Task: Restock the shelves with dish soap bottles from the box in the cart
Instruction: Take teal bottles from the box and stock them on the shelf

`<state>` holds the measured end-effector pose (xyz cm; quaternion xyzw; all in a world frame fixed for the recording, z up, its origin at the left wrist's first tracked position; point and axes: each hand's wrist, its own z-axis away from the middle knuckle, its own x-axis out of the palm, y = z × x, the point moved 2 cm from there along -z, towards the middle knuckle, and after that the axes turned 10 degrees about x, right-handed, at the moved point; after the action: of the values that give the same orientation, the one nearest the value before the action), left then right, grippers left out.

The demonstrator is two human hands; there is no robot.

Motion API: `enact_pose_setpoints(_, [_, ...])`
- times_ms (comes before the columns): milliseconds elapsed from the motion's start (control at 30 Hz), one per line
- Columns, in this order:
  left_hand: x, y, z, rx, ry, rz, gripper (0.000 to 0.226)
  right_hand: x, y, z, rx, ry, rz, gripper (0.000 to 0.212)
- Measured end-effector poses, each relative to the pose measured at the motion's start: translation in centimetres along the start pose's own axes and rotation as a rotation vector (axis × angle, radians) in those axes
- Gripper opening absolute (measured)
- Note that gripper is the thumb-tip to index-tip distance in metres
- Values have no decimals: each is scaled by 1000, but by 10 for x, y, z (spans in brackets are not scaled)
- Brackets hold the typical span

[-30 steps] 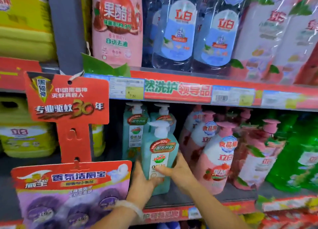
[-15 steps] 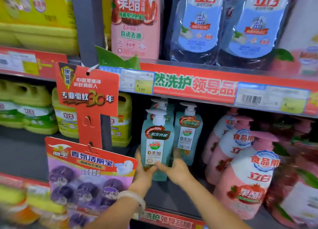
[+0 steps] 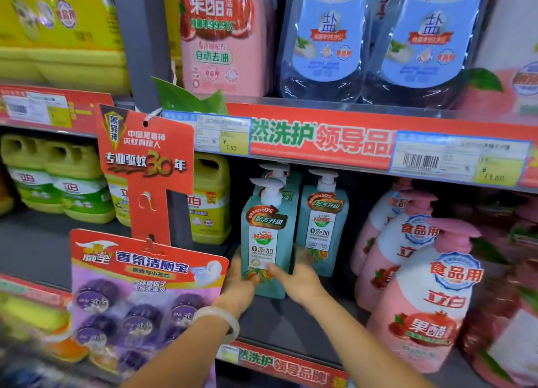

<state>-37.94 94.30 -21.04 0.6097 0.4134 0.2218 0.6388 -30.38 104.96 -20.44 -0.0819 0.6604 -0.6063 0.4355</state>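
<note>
Both hands, left hand (image 3: 243,280) and right hand (image 3: 297,278), clasp the teal bottle (image 3: 266,242) low down, apparently standing on the shelf (image 3: 291,320); a careless release could tip it against its right neighbour (image 3: 321,230).

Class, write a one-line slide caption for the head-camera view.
Left hand and right hand hold a teal pump-top dish soap bottle upright on the grey metal shelf.

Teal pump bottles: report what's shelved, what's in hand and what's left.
Shelved: a teal pump bottle stands at the back right, and another peeks out behind the front one. In hand: the left hand and right hand grip the base of the front teal bottle, upright on the shelf. Left: letting go; the cart and box aren't in view.
</note>
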Motion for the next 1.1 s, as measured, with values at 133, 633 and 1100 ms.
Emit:
enact_pose_setpoints(133, [1, 0, -3, -18, 7, -30, 65, -2, -2, -3, -9, -1, -24, 63])
enact_pose_setpoints(633, [4, -19, 62, 154, -253, -388, 59, 12, 26, 63, -23, -1, 347, 58])
enact_pose_setpoints(1100, [-182, -88, 206, 268, -713, -860, 37, 169, 15, 238, 26, -475, 1147, 40])
